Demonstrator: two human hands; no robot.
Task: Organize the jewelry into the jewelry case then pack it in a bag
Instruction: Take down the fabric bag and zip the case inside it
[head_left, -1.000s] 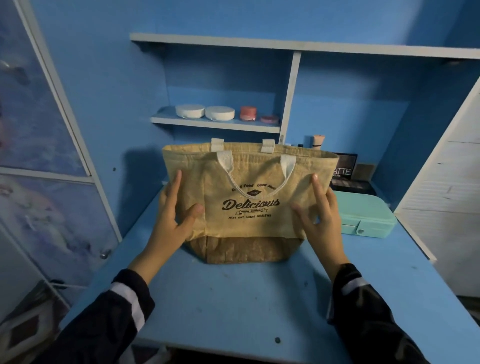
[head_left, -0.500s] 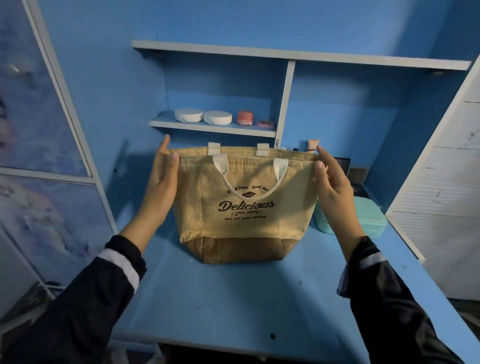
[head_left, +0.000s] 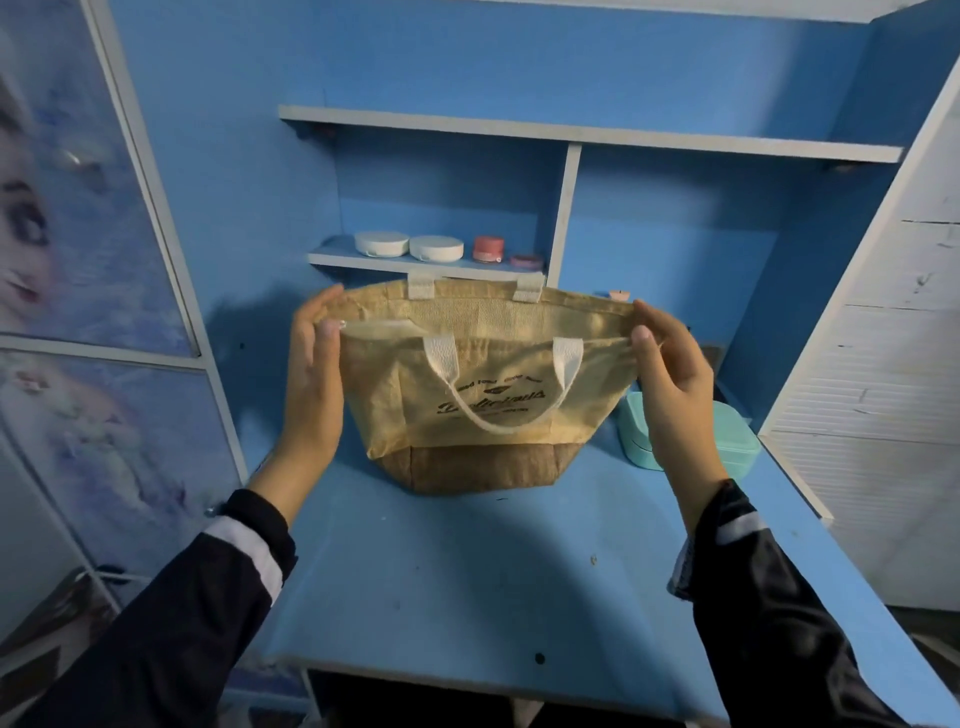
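Observation:
A beige canvas tote bag (head_left: 488, 395) with white handles and a brown base stands upright on the blue desk (head_left: 467, 571). My left hand (head_left: 314, 379) grips the left end of its top rim. At the right end, my right hand (head_left: 670, 384) pinches the rim, and the mouth is pulled open between them. A mint green jewelry case (head_left: 727, 441), lid closed, lies on the desk to the right of the bag, partly hidden behind my right hand. No loose jewelry is visible.
A small shelf (head_left: 426, 265) behind the bag carries two white round compacts (head_left: 382, 243) and a pink jar (head_left: 488, 248). White cabinet panels (head_left: 883, 389) close in the right side. A picture-covered door (head_left: 78, 312) stands on the left.
Both hands rose from the bag's sides to its top corners and pulled the rim apart, opening the mouth. The camera tilted down and closer.

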